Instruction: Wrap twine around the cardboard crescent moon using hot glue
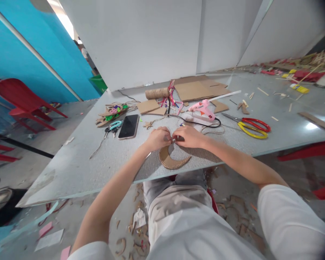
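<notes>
My left hand point(159, 138) and my right hand point(189, 137) meet near the table's front edge, fingers pinched close together. Whatever lies between the fingertips is too small to make out. A crescent cut from brown cardboard point(168, 161) lies just below them, its upper tip close to the fingers. Beyond my right hand a pink glue gun point(203, 109) rests on its side with its black cord curling in front. Some thin twine point(215, 132) trails near my right wrist. A small cardboard star point(147, 125) lies beyond my left hand.
Scissors with red and yellow handles point(253, 128) lie on the right. To the left are a phone point(129, 127), keys with a blue clip point(115, 125) and decorated cardboard pieces point(112, 113). A twine roll point(157, 94) and cardboard sheets point(196, 88) sit behind. Scraps litter the floor.
</notes>
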A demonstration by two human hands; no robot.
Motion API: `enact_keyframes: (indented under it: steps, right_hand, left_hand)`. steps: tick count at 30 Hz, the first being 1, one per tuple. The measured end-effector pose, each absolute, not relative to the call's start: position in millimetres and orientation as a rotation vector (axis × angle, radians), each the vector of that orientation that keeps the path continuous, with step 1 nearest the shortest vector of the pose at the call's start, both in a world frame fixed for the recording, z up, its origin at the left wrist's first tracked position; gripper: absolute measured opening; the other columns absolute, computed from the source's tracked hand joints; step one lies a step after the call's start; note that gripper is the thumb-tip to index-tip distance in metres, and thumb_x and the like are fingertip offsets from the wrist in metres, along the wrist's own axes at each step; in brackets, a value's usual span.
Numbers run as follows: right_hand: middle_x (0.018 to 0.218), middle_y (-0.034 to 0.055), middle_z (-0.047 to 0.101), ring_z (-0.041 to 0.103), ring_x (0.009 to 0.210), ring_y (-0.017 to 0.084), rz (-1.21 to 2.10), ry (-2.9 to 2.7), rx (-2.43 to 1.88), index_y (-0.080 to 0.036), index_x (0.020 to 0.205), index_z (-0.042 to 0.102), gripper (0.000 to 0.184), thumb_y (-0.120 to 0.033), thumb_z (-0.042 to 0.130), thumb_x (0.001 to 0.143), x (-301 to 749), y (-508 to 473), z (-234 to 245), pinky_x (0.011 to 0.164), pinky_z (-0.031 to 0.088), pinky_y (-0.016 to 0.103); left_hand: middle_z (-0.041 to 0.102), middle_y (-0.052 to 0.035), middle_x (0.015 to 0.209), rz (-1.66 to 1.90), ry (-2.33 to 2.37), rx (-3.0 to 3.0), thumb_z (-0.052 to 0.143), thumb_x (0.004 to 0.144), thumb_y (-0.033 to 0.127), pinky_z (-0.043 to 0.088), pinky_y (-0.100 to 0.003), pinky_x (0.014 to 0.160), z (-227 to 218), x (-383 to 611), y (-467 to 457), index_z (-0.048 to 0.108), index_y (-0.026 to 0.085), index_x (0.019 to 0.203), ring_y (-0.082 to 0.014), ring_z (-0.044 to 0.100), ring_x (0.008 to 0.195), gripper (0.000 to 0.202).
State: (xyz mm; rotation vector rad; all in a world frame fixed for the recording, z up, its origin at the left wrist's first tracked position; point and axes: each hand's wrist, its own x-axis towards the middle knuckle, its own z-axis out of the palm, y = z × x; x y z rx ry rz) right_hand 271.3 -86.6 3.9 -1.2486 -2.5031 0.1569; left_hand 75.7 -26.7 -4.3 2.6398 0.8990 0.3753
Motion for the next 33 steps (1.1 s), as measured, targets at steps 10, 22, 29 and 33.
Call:
enact_keyframes:
  steps: [10,22,29,33]
  right_hand:
    - [0.087,0.0060,0.065,0.057,0.083,0.018,0.145,-2.483,-1.239,-0.016,0.084,0.070,0.014,-0.025,0.060,0.085,270.0,-81.0,-3.0,0.075,0.037,0.029]
    - [0.094,0.0065,0.069,0.061,0.090,0.018,0.121,-2.513,-1.193,-0.016,0.092,0.069,0.019,-0.027,0.053,0.091,271.3,-80.5,-6.5,0.078,0.037,0.029]
    - [0.092,0.0057,0.072,0.063,0.085,0.018,0.097,-2.451,-1.105,-0.017,0.097,0.070,0.021,-0.030,0.053,0.092,276.5,-76.7,-2.6,0.078,0.039,0.031]
    - [0.090,0.0047,0.072,0.063,0.086,0.018,-0.017,-2.407,-1.100,-0.018,0.094,0.070,0.023,-0.030,0.050,0.094,275.9,-76.0,4.9,0.078,0.039,0.032]
  left_hand:
    - [0.066,-0.0031,0.089,0.423,0.860,2.589,0.066,0.076,0.033,0.045,-0.028,0.081,-7.7,73.9,-23.1,0.072,0.020,0.073,-0.0175,0.061,0.086,0.015]
    - [0.064,-0.0034,0.079,0.475,0.773,2.447,0.064,0.073,0.026,0.046,-0.029,0.081,-3.6,73.8,-24.3,0.070,0.018,0.067,-0.0169,0.061,0.080,0.011]
    - [0.065,-0.0036,0.079,0.594,0.834,2.291,0.056,0.078,0.035,0.047,-0.028,0.073,2.7,69.1,-22.6,0.063,0.017,0.073,-0.0160,0.060,0.077,0.021]
    - [0.066,-0.0014,0.073,0.523,0.743,2.057,0.061,0.077,0.046,0.045,-0.024,0.059,7.4,67.0,-28.2,0.056,0.017,0.092,-0.0137,0.061,0.066,0.033]
